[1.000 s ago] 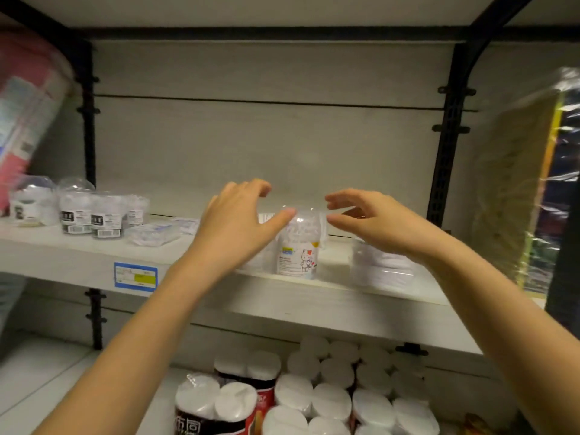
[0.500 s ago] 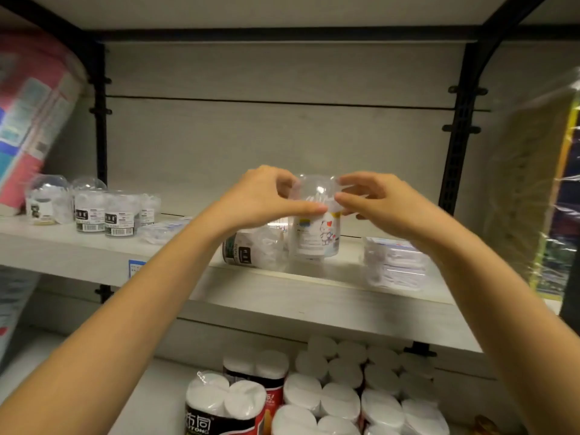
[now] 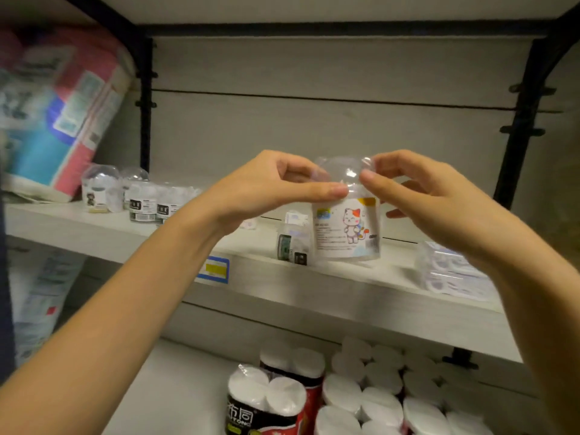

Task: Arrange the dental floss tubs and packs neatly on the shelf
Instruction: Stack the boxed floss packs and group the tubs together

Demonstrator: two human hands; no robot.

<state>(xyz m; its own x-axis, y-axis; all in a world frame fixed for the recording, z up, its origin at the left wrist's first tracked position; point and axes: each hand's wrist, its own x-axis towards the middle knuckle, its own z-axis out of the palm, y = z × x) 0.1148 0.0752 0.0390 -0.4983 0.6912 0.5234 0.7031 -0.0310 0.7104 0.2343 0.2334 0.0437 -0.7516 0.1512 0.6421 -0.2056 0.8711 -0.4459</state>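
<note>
A clear floss tub with a cartoon cat label (image 3: 348,229) hangs in the air above the pale shelf (image 3: 314,287). My left hand (image 3: 266,189) and my right hand (image 3: 417,196) both pinch its domed lid from either side. Behind it a second tub (image 3: 290,246) lies tipped on the shelf. Several tubs (image 3: 141,196) stand in a row at the shelf's left end. A clear floss pack (image 3: 452,271) lies at the right, partly behind my right forearm.
A large wrapped tissue bundle (image 3: 53,114) leans at the shelf's far left. Black uprights (image 3: 514,127) frame the bay. Toilet roll packs (image 3: 345,400) fill the shelf below. A blue and yellow price tag (image 3: 215,270) sits on the shelf edge.
Both hands closed on the cat-label tub and lifted it off the shelf. The tipped tub behind it came into sight, and the view shifted left.
</note>
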